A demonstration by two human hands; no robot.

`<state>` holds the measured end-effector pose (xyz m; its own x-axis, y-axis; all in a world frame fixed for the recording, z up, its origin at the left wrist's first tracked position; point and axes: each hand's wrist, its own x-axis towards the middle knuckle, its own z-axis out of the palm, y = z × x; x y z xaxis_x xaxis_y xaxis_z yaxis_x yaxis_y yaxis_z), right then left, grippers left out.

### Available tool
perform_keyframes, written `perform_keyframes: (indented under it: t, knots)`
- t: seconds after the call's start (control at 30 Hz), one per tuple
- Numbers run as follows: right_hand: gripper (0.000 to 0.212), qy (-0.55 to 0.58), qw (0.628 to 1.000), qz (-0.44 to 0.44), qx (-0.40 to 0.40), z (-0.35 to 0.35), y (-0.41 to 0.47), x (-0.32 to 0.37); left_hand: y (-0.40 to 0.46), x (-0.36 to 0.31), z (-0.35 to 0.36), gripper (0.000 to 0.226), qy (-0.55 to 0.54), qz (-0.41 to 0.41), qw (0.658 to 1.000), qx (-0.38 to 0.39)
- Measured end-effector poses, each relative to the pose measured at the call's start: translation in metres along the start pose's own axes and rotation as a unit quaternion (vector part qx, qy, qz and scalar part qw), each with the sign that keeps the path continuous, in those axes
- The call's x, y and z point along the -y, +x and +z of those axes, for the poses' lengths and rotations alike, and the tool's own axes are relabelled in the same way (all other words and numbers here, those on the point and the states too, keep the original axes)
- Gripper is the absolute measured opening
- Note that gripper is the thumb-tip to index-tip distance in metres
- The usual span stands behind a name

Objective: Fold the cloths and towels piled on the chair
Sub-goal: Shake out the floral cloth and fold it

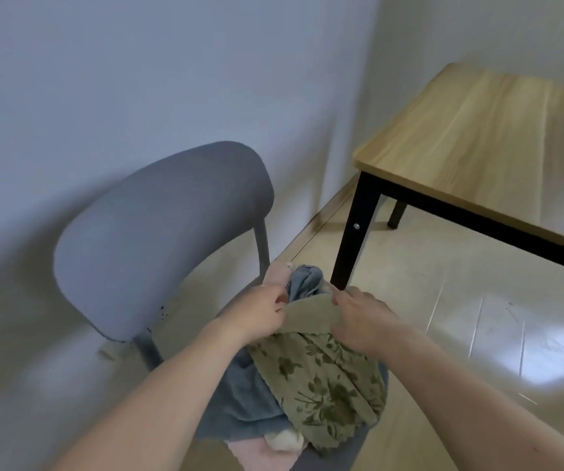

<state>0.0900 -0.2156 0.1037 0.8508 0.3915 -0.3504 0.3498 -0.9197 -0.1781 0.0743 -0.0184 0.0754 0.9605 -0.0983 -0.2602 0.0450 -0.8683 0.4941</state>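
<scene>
Fingers of both hands pinch the floral cloth's (321,379) top edge.

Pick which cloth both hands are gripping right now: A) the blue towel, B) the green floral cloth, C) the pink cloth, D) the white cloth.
B: the left hand and right hand each pinch the top edge of the green floral cloth, which hangs over the pile on the chair; the blue towel, pink cloth and white cloth lie untouched below.
</scene>
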Motion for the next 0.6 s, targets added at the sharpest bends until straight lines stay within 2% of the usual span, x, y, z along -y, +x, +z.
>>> perform_keyframes:
  t: [0.13,0.23,0.33,0.47,0.6]
  knots:
    - [0.059,-0.06,0.994,-0.059,-0.063,0.062,0.013,-0.029,0.016,0.017,0.043,0.035,0.118,0.073,0.988,0.073]
    - [0.052,-0.048,0.984,-0.095,-0.142,0.087,0.019,-0.042,0.023,0.025,0.063,0.024,0.199,0.12,0.973,0.008]
    - [0.031,-0.036,0.968,-0.095,-0.228,0.097,0.025,-0.04,0.025,0.026,0.074,0.016,0.148,0.121,0.979,-0.067]
    - [0.023,-0.088,0.95,-0.075,-0.291,0.102,0.027,-0.028,0.019,0.027,0.08,0.015,0.045,0.094,0.982,-0.155]
    - [0.02,0.043,0.937,-0.028,-0.345,0.09,0.013,-0.011,0.004,0.024,0.078,0.015,-0.025,0.095,0.97,-0.222]
